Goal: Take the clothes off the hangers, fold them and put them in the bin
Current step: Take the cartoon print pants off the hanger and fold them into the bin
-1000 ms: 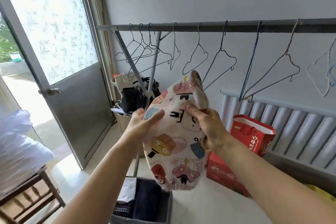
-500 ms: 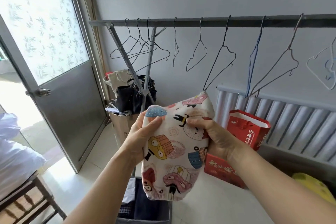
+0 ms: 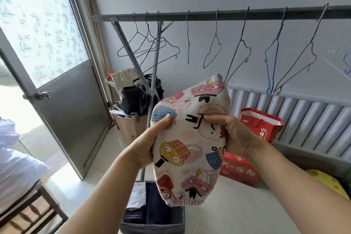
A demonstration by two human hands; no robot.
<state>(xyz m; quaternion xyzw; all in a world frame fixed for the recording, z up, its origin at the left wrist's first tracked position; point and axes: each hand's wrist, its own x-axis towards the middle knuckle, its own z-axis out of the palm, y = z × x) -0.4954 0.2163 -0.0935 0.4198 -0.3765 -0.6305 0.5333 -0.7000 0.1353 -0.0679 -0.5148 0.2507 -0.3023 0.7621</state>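
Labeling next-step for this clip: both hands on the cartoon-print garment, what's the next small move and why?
Probably lower the folded garment into the bin directly below. It already looks folded compact, the left hand and right hand grip its sides, the hangers are bare, and the bin holds folded clothes.

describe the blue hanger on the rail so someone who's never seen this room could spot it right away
Find the long grey rail running across the wall above the white radiator. Bare wire hangers dangle along it; follow them toward the right end. The blue hanger hangs there turned nearly edge-on, the only fully blue one beside dark and grey neighbours.
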